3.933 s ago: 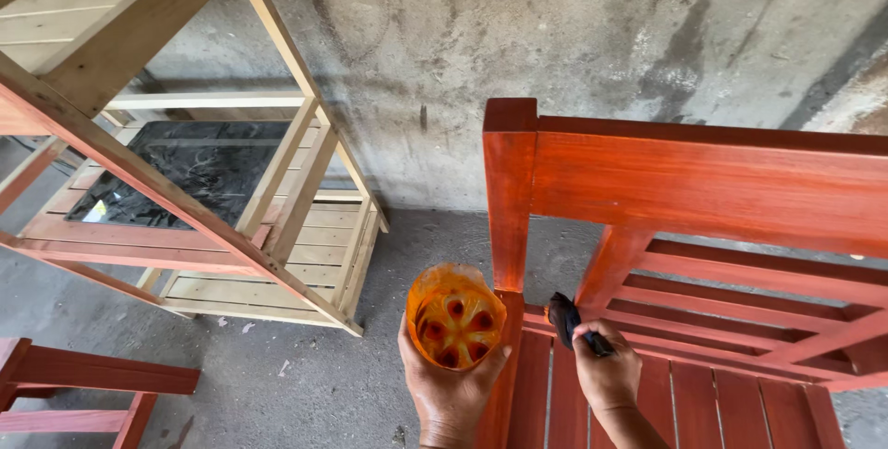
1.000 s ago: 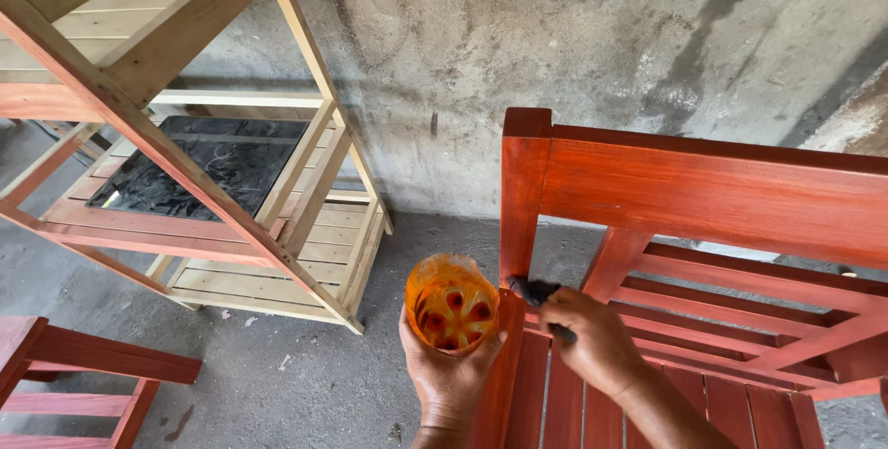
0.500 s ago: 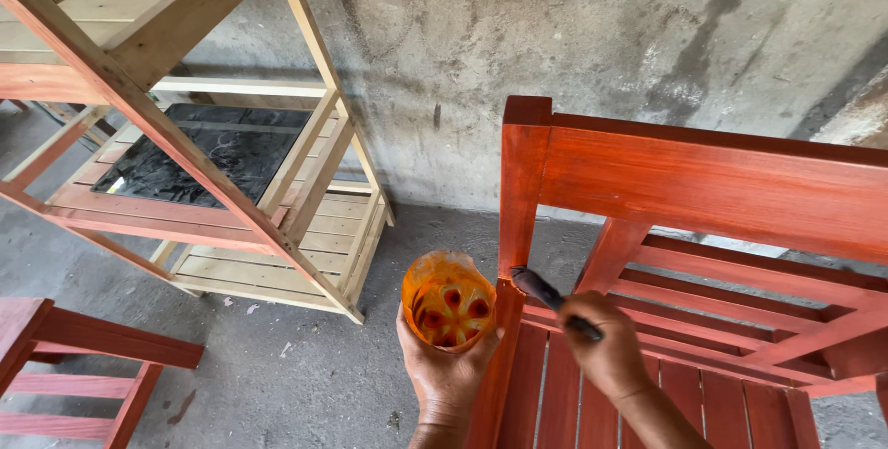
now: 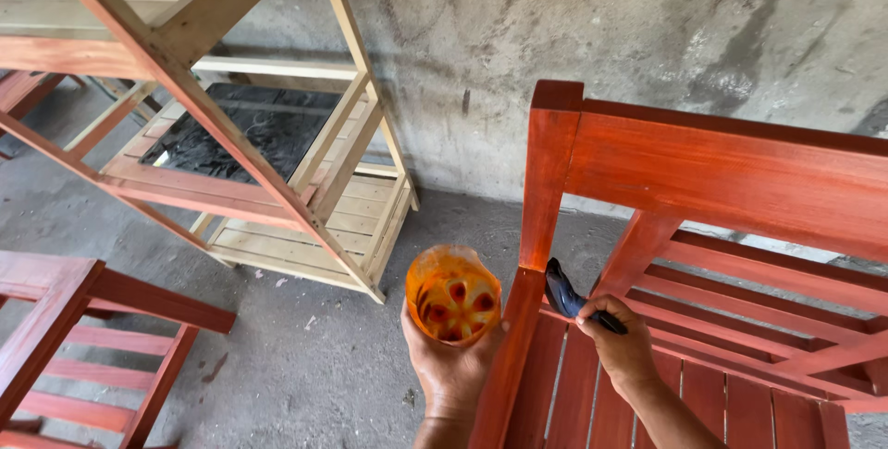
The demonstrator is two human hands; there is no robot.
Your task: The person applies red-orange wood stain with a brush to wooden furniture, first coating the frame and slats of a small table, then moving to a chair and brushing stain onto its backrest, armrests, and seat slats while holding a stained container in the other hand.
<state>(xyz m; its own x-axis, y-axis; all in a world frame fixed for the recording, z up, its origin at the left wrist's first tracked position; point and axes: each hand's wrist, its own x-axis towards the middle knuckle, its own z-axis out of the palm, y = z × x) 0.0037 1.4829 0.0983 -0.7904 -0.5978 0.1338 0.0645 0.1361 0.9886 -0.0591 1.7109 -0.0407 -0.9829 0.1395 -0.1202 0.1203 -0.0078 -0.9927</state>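
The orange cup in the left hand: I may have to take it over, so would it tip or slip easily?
The orange cup looks like thin plastic, so probably light and a little squeezable. Its walls look smeared with stain, so likely slick. The left hand grips only its base, mouth tilted toward the camera, so it could spill if jostled.

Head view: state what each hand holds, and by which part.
The left hand cups the orange-stained clear plastic container from below, around its base. The right hand pinches the dark paintbrush by its handle, bristles toward the red-stained wooden frame.
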